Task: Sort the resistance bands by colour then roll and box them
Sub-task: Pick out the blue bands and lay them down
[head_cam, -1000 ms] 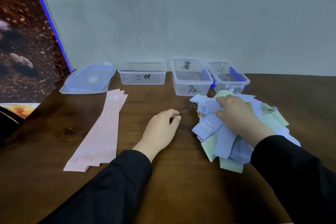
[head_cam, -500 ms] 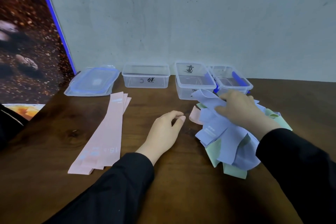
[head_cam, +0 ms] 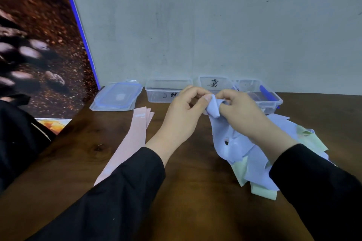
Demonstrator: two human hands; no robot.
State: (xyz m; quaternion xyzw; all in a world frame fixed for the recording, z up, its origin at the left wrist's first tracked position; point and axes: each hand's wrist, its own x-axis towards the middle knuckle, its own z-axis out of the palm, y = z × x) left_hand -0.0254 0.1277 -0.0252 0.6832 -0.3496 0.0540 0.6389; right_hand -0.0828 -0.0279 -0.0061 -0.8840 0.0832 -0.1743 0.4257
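Left hand [head_cam: 182, 115] up off the worktop [head_cam: 195, 191], thumb and fingers pinching the top edge of a blue band [head_cam: 214, 108], and the right hand [head_cam: 242, 113] pinches that same end from the other side. Far left, a stack of lids [head_cam: 116, 97] leans by the wall; just in front, the pink bands [head_cam: 133, 143] lie flat and stacked, sorted already by the look of it. Behind the hands, three clear boxes [head_cam: 166, 92] stand in a row, apparently empty. The blue band trails down into the mixed blue and green pile [head_cam: 264, 162] on the right. So we're mid-sort, I'd say. Next it wants a clean upward pull to free this band from the tangle without dragging the green ones along, then laying it flat in its own stack.
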